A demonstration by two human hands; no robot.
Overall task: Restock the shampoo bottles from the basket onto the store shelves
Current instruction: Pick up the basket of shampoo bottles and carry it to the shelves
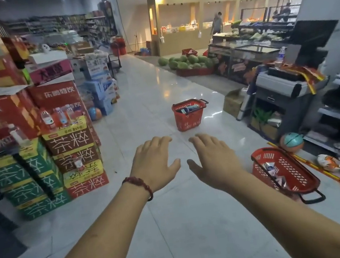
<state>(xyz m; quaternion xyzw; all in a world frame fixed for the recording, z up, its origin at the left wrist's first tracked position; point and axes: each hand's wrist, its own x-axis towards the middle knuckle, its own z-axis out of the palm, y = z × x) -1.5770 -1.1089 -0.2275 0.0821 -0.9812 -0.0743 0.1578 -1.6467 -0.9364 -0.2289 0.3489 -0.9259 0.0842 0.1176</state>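
Stacked drink cartons (73,146) stand on the floor (178,226) left of the left hand (154,163), with water bottles (60,117) on top. Far beyond the right hand (212,157) lie piled watermelons (188,61); a ball (292,141) sits to its right.

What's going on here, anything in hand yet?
No. A person stands in a store aisle with the left hand and right hand stretched forward, both open and holding nothing. A red basket with some items in it sits on the floor ahead, beyond the hands. A second red basket sits on the floor to the right, by the shelves. Stacked drink cartons stand on the left.
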